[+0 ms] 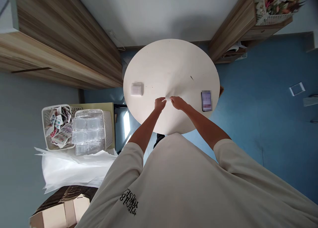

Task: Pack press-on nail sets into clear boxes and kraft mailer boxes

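Note:
Over the near half of a round white table [171,65], my left hand [160,104] and my right hand [179,103] meet at a small whitish, see-through piece [168,99]. Fingers of both hands are closed on its two ends. What kind of thing it is, I cannot make out at this size. To the left on the tabletop lies a small pale stack [136,89], apart from my hands. A phone [206,100] with a lit, blurred screen rests near the right edge.
At left, a white basket [44,130] holds printed packets, beside another basket [108,128] of transparent plastic boxes. White sheets [74,166] and a cardboard box [57,216] are nearer me. Wooden cabinets [74,32] flank the table; a basket of flowers [278,9] stands top right.

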`<control>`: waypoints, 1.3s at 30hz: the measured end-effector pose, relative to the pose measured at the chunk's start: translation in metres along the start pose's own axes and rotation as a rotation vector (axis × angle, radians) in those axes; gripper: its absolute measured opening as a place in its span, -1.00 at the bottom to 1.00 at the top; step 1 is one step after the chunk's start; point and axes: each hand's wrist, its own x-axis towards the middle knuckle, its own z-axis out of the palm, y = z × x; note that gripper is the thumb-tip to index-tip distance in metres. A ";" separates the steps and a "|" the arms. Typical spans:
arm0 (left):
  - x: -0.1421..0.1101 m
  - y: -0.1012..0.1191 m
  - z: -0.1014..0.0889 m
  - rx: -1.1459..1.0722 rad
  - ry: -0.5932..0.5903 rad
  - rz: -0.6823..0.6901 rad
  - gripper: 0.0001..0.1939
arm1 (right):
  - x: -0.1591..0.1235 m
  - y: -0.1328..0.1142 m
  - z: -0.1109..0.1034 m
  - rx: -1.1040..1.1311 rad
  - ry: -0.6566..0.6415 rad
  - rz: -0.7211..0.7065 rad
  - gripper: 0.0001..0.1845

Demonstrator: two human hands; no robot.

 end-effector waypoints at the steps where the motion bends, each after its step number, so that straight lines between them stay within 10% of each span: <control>1: 0.000 0.000 0.000 -0.001 0.001 -0.003 -0.60 | 0.000 0.001 0.000 -0.004 0.001 -0.004 -0.61; 14: 0.000 0.000 0.001 -0.093 -0.013 -0.046 -0.51 | -0.001 -0.003 -0.005 -0.033 -0.019 -0.004 -0.59; 23: -0.013 -0.013 -0.005 0.044 -0.072 -0.014 -0.10 | 0.002 0.004 -0.007 0.098 0.072 0.001 -0.58; 39: -0.024 -0.037 0.003 0.234 -0.053 0.093 -0.24 | 0.011 0.016 0.011 0.398 0.239 0.206 -0.48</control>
